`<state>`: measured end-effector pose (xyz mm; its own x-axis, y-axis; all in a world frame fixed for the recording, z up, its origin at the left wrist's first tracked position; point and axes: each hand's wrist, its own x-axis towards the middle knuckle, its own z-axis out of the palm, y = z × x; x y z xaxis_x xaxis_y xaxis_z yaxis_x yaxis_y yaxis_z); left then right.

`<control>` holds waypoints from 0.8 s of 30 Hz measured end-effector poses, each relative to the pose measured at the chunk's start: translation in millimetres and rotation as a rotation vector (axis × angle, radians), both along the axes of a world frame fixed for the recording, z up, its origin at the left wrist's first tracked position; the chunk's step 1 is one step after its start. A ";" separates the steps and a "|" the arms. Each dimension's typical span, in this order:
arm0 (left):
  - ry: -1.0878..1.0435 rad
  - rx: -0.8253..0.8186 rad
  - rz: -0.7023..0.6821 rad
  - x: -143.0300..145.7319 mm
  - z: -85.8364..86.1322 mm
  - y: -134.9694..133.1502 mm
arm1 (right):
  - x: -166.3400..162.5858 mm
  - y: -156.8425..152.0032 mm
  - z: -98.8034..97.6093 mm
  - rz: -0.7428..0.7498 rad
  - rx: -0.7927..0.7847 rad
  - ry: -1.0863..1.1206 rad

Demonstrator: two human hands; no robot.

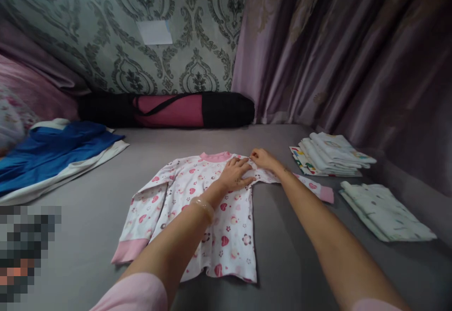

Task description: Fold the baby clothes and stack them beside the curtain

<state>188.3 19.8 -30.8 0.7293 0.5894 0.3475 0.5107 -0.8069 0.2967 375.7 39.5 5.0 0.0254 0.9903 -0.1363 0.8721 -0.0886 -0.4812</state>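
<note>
White shirt (231, 226) (pink-cuffed) under left hand (235, 175)

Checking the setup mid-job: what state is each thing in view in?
Shirt: laid out flat, sleeves spread
Left hand: open, flat on the shirt
Right hand: fingers curled at the shirt's shoulder, grip unclear
Cloth pile: folded, stacked
Pale green cloth: folded, lying near the pile
Blue and white cloths: lying loose, rumpled
Long bag: lying lengthwise along the wall
Curtain: hanging in folds

You have dim, soft light, the curtain (353, 66) darkening past the right edge of the grey sheet (95, 179); coarse pixels mask its near left corner.
</note>
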 end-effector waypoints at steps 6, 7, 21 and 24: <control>0.033 -0.040 0.029 1.1 3.0 -3.0 | 41.0 -9.1 16.8 -0.069 -0.226 0.157; 0.036 -0.043 0.029 1.1 3.7 -3.4 | 46.2 -11.2 18.3 -0.083 -0.232 0.188; 0.098 -0.038 0.041 1.5 1.5 -2.1 | 84.0 -36.0 32.9 -0.133 -0.409 0.316; 0.094 -0.037 0.026 1.3 1.5 -1.7 | 101.2 -53.7 50.3 -0.137 -0.516 0.185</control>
